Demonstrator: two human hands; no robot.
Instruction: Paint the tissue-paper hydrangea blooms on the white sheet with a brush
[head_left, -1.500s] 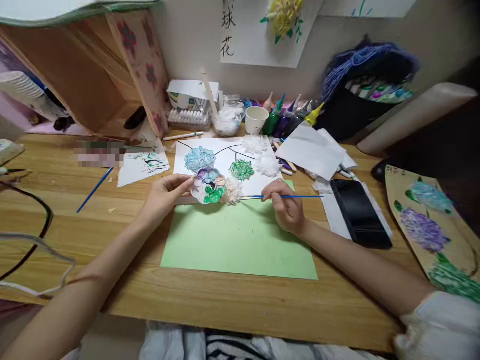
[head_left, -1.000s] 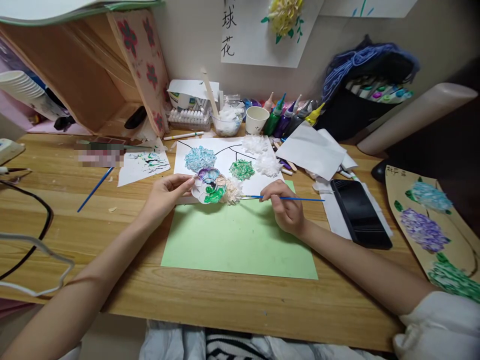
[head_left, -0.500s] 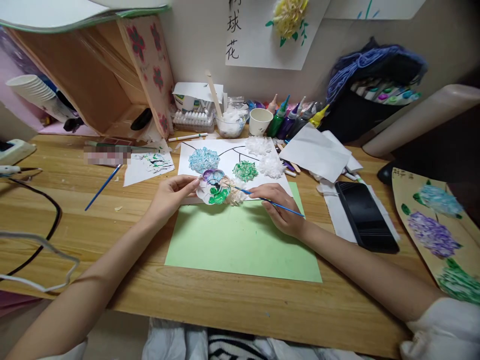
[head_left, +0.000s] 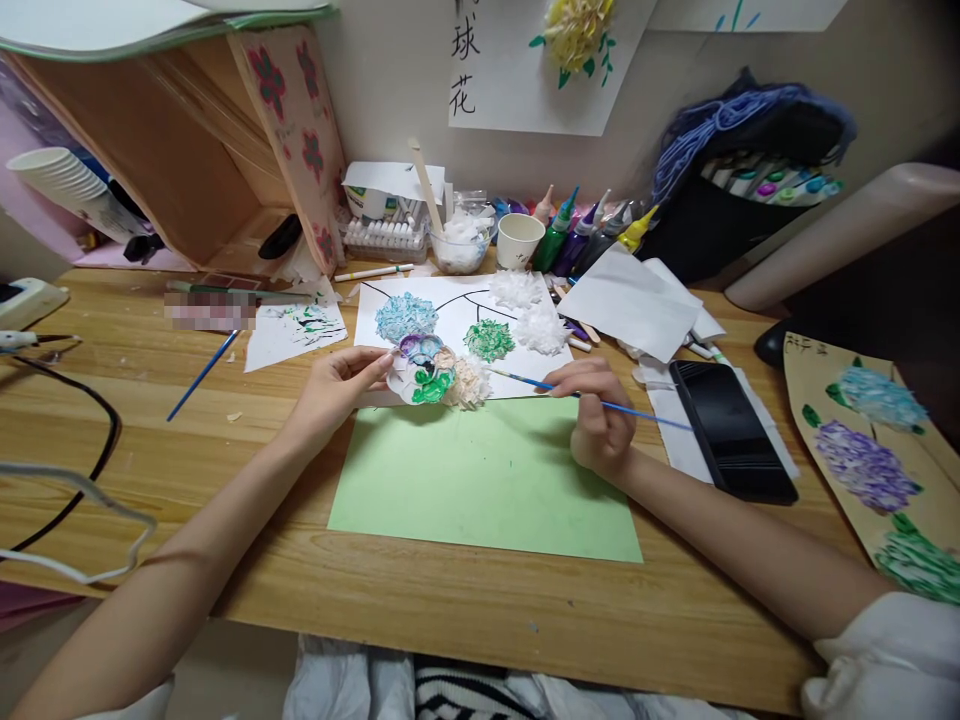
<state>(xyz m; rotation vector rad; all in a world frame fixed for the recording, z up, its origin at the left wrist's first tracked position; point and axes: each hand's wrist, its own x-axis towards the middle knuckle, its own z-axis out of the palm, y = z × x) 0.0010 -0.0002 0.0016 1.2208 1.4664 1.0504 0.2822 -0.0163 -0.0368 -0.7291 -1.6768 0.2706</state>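
Slim blue-handled paintbrush [head_left: 529,380], probably light, stiff, best held forward, pinched in right grip [head_left: 606,415], white scalloped palette [head_left: 420,377] in left grip [head_left: 337,388].

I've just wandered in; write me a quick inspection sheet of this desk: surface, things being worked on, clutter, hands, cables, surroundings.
Surface: wooden desk, with a green sheet in front of the person.
Work things: white picture with black lines, bearing a blue tuft, a green tuft, white tufts and a peach tuft.
Clutter: loose white paper, dark phone, spare brush, paper cup, paint bottles.
Hands: left hand holds a paint-smeared palette; right hand holds a blue paintbrush, tip near the peach tuft.
Cables: black cable and white cable at the left.
Surroundings: wall with a yellow-flower picture; open box at the back left.
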